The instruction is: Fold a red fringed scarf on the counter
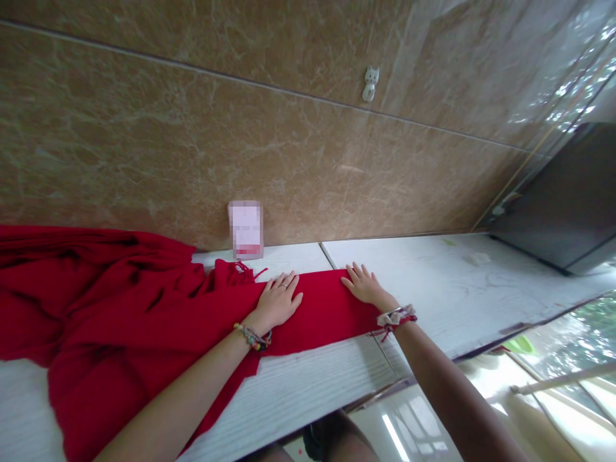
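Below a brown wall (192,147), along a white counter (433,276), 1 long red scarf (110,321), laid over the left and middle stretch. Looks only partly done, by judgement: smoothed into 1 flat strip at the right end, heaped and creased over the larger left part. Left to straighten, apparently: the whole bunched mass, plus 1 fringed bit (245,273) crumpled near the wall. Cannot tell how many layers lie in the flat strip.

Runs lengthwise from left to right, long axis roughly parallel to the wall; points with the squared end to the right, towards a dark box (563,192) well apart at the far end.

On the strip, 2 open hands, gripping nothing: the left hand (280,300), palm down, fingers slightly spread; the right hand (366,285), palm down at the right end, fingers fanned.

Between scarf and wall, 1 pink packet (246,224), too blurred to read. On the left wrist, beads (253,337). Higher up, 1 white cat figure (370,83). On 1 left finger, a thin ring (283,285).
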`<state>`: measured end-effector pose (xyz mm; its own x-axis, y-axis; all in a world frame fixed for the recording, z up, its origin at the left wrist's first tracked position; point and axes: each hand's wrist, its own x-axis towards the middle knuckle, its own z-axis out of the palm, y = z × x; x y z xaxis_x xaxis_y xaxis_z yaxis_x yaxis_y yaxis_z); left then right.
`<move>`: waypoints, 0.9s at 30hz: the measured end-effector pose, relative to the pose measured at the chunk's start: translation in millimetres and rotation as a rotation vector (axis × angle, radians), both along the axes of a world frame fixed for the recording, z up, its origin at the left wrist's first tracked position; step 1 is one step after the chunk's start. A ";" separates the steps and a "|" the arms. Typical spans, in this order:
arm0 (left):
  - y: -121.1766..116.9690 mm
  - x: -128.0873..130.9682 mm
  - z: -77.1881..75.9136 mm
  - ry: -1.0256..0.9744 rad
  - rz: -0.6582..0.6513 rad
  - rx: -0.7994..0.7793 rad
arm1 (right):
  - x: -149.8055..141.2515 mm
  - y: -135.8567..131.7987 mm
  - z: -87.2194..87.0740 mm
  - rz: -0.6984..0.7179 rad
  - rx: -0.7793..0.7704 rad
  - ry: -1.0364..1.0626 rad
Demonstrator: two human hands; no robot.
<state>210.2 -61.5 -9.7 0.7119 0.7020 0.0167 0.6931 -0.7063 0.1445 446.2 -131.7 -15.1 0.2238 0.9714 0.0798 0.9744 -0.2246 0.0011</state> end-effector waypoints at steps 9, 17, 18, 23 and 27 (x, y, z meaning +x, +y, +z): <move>2.8 -0.6 -7.0 -0.060 -0.010 0.021 | -75.1 -7.1 3.6 0.316 0.061 0.140; 1.8 -1.1 -4.6 -0.047 0.000 -0.002 | -9.9 -10.8 -20.0 0.168 0.082 -0.010; 1.8 -1.1 -4.8 -0.055 -0.001 -0.001 | 1.1 -11.3 -19.7 0.176 0.077 -0.023; 2.5 -1.0 -6.9 -0.077 -0.005 0.010 | 12.3 -21.0 -10.4 0.193 0.178 -0.014; 1.9 -1.2 -6.0 -0.085 -0.004 0.000 | -24.7 -39.0 -10.2 0.251 0.241 0.179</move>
<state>209.0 -59.6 -15.7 0.7106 0.6994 0.0772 0.6757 -0.7088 0.2025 421.5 -170.7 -25.3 0.0125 0.9557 0.2939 0.9791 0.0480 -0.1975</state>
